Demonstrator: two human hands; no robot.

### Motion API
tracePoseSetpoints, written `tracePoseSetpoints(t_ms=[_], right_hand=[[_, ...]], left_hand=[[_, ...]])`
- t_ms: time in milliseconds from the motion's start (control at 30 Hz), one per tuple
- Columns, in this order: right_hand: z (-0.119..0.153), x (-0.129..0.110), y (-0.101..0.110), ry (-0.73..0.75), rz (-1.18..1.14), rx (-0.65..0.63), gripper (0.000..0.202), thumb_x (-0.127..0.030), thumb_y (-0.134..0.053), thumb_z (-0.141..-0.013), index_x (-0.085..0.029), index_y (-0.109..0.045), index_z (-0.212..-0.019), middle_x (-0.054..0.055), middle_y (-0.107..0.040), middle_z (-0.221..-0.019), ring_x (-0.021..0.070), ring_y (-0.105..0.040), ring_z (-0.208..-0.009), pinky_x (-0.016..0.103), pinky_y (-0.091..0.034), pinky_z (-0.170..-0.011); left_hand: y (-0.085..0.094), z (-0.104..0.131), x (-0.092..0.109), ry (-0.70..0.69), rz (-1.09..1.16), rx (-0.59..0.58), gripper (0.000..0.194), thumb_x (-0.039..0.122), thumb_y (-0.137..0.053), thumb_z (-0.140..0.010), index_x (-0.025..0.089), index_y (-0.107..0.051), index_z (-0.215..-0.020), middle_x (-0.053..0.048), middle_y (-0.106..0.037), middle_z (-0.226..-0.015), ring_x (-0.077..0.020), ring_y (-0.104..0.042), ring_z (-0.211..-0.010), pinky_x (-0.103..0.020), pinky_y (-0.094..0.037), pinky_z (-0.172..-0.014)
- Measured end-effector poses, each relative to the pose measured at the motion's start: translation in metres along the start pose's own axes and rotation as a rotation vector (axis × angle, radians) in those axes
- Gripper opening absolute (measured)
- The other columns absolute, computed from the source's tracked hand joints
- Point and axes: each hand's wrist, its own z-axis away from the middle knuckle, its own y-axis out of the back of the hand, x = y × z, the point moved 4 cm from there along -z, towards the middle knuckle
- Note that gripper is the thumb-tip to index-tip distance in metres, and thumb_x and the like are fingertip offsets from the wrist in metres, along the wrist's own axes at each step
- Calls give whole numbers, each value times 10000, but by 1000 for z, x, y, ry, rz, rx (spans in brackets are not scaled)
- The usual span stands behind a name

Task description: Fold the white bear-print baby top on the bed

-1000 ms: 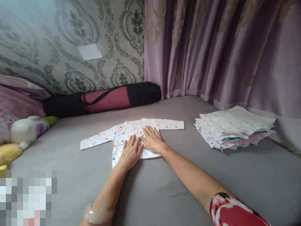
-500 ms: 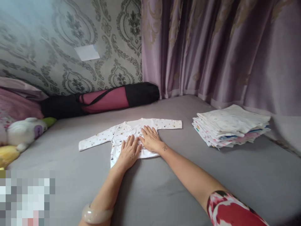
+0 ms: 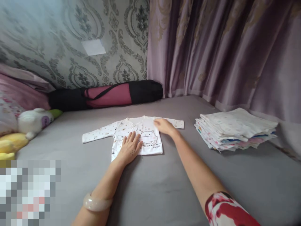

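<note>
Two hands are on the one small white shirt (image 3: 149, 135): the left hand (image 3: 129, 147) lies flat, its fingers somewhat apart, over the middle; the right hand (image 3: 164, 126) has its fingers bent at a shoulder, and I can't tell whether they pinch the fabric. The grey bed (image 3: 150, 188) is the biggest thing here, with wide bare stretches in front of the shirt and either side of it. One patterned wall (image 3: 115, 40) and a purple curtain (image 3: 211, 47) rise behind its far edge. One long black-and-maroon bag (image 3: 108, 95) lies along that edge, a strip of grey between it and the shirt. The shirt sits mid-bed, two sleeves out sideways; one cuff stops near the single stack of folded cloths (image 3: 237, 125). Over on the left are one white plush toy (image 3: 33, 121) and something yellow and soft (image 3: 15, 142). One white sheet of paper (image 3: 94, 47) is on the wall, and one pale bangle (image 3: 97, 203) rings the left forearm.
</note>
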Motion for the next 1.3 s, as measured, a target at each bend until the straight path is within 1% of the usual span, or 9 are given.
tracePoseSetpoints(t_ms=[133,300,400,533,600,800,1033,1167,1300], right_hand=[[8,63,43,-375,206,222,352,-220,-410,-952,-166,-656,-1198,155,-660,-1210,260,-593,-1141,321,-433,-916],[20,105,46,-539,296,253,346,-225,-453,-941,-108,-663,-1190,200,-625,-1224,307,-549,-1179,355,-428,-916],[19,109,45,-568,302,250,343,-248,-483,-931,-115,-670,-1186,200,-605,-1251,317,-533,-1194,367,-427,-925],[16,109,47,-614,278,229,358,-256,-501,-916,-112,-666,-1200,202,-611,-1249,322,-537,-1196,389,-431,-938],[15,112,47,-631,268,237,367,-270,-512,-908,-105,-670,-1194,214,-608,-1253,326,-532,-1207,400,-432,-944],[9,124,48,-615,169,297,325,-238,-545,-849,-122,-711,-1103,204,-653,-1182,317,-575,-1167,384,-443,-931],[-4,126,57,-583,-136,490,281,-237,-575,-786,-118,-706,-1003,150,-722,-966,255,-671,-944,291,-478,-792],[-5,134,53,-592,-435,609,248,-217,-589,-778,-127,-698,-982,110,-722,-903,222,-671,-880,279,-492,-767],[-1,136,48,-620,-682,595,158,-187,-581,-793,-142,-704,-881,51,-688,-699,187,-664,-718,258,-513,-640]], left_hand=[[3,0,0,-6,-2,11,505,422,-298,-992,179,-435,-1412,-156,-324,-1557,-302,-234,-1464,-526,-217,-1167],[20,-7,1,-18,-41,38,406,391,-344,-983,181,-627,-1184,-163,-375,-1518,-349,-264,-1443,-547,-241,-1145],[32,-26,4,-79,-76,43,344,373,-417,-957,160,-686,-967,-173,-410,-1487,-385,-281,-1425,-575,-256,-1122],[38,-70,15,-223,10,108,279,311,-424,-947,162,-661,-951,-152,-637,-1191,-305,-557,-1185,-487,-423,-1007],[31,-95,24,-299,107,123,260,268,-420,-939,156,-632,-1039,-139,-667,-1109,-262,-620,-1062,-420,-481,-936],[-6,-145,45,-424,221,230,300,122,-440,-874,118,-580,-1140,-163,-646,-1161,-247,-610,-1103,-384,-480,-969],[-15,-152,49,-431,272,274,311,210,-398,-933,141,-552,-1194,-152,-616,-1235,-225,-584,-1160,-377,-452,-1029],[-20,-145,51,-340,213,207,416,349,-342,-983,146,-483,-1318,-166,-494,-1426,-247,-462,-1329,-433,-331,-1135],[-21,-143,52,-295,145,71,526,423,-316,-987,140,-385,-1425,-173,-360,-1535,-263,-295,-1442,-473,-217,-1177]])
